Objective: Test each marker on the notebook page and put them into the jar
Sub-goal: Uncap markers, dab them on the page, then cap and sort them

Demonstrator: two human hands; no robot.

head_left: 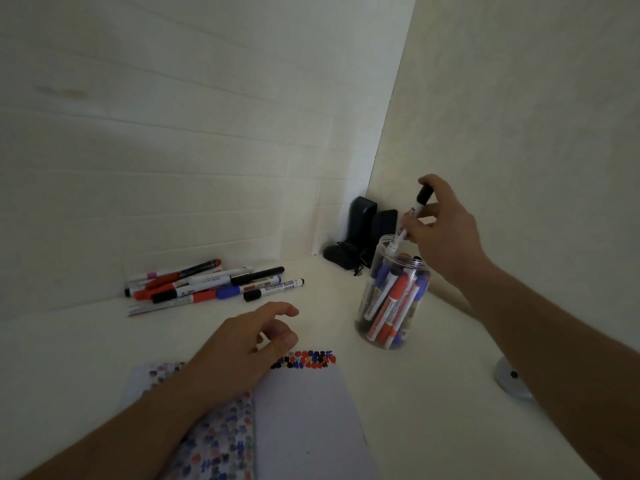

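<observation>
hands: 2 in view, both bare forearms coming in from the near edge
right hand: fingers pinch one marker, black cap up, white barrel tilted, lower end just inside the jar mouth
left hand: holds nothing, fingers loosely curled, over the far edge of the notebook; wrist lies on the left page
jar: 1, clear plastic, upright, no lid on it, right of centre on the table
jar contents: packed with markers standing on end, red, blue and white barrels; at least 8, exact count can't tell through the wall
pile: 1 loose heap of markers far left, against the wall, well apart from the jar; roughly 10, mixed black, red, blue caps, overlapping so count is approximate
pile detail: one nearest the centre reads "WHITEBOARD MARKER", black cap at its left end
notebook: 1, open, near centre
right page: mostly blank, 1 row of small black, red, blue test marks along the far edge
left page: covered in the same coloured marks, partly under the left forearm
dark objects: 2 or 3 black items in the far corner behind the jar, can't tell what they are
white round thing: 1, right edge, partly hidden by the right forearm
</observation>
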